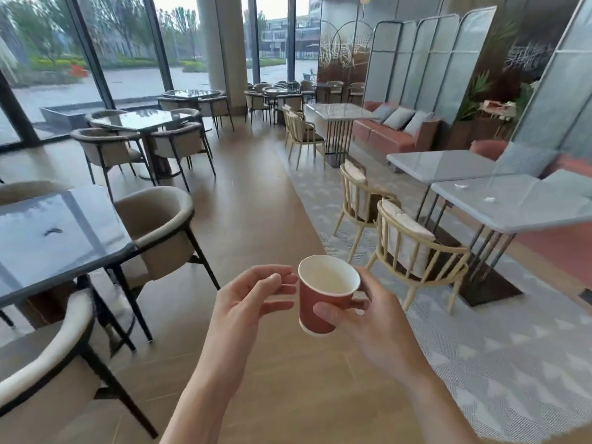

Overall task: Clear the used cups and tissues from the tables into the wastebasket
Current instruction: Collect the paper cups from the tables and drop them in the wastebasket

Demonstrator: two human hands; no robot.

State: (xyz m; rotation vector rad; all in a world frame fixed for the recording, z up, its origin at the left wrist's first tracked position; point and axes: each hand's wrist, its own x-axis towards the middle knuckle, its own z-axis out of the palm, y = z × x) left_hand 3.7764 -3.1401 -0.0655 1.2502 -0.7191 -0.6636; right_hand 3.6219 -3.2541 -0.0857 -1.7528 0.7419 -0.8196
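Observation:
My right hand [371,318] grips a red paper cup [323,302] with a white inside, held upright over the wooden floor in the aisle. The thumb lies across the cup's front. My left hand [250,302] hovers just left of the cup with its fingers loosely curled, fingertips close to the rim, holding nothing. Two small crumpled white tissues [461,186] [490,199] lie on the grey table [525,216] at the right. No wastebasket is in view.
A dark glass table [48,251] with padded chairs [160,229] stands at the left. Pale wooden chairs [416,248] line the grey tables on a patterned rug [512,363] at the right. A wooden-floor aisle runs ahead between them towards more tables and windows.

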